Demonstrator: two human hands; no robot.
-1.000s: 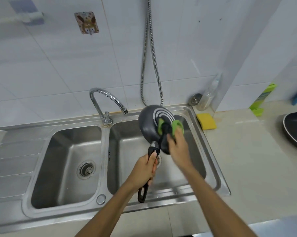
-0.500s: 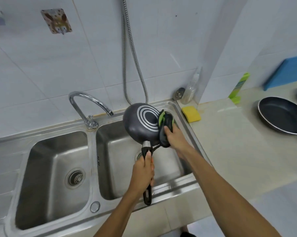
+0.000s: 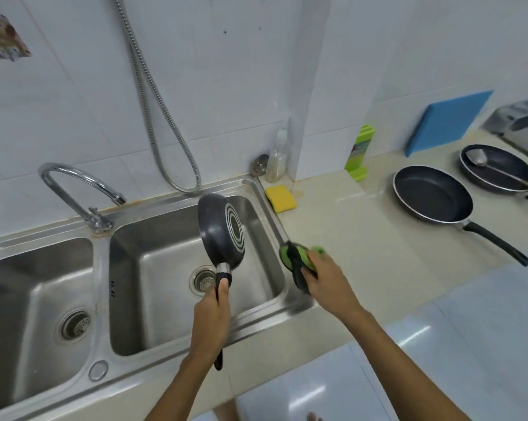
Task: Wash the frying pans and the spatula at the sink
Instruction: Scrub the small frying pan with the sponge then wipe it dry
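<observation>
My left hand (image 3: 211, 316) grips the black handle of a small dark frying pan (image 3: 218, 232), held on edge over the right sink basin (image 3: 165, 299), its ringed underside turned right. My right hand (image 3: 326, 276) holds a green and black scrubber (image 3: 296, 262) over the sink's right rim, clear of the pan. A larger black frying pan (image 3: 433, 194) lies on the counter to the right. Behind it a third pan (image 3: 499, 171) holds a metal spatula (image 3: 481, 161).
The left basin (image 3: 44, 299) and a curved tap (image 3: 80, 189) lie to the left. A yellow sponge (image 3: 281, 198) and a clear soap bottle (image 3: 278, 159) sit by the back right corner of the sink. A blue board (image 3: 448, 121) leans on the wall; a metal hose (image 3: 153, 98) hangs above.
My right hand has pulled the scrubber off the pan's underside and moved it right to the sink rim. The pan has turned more edge-on. The view has swung right.
</observation>
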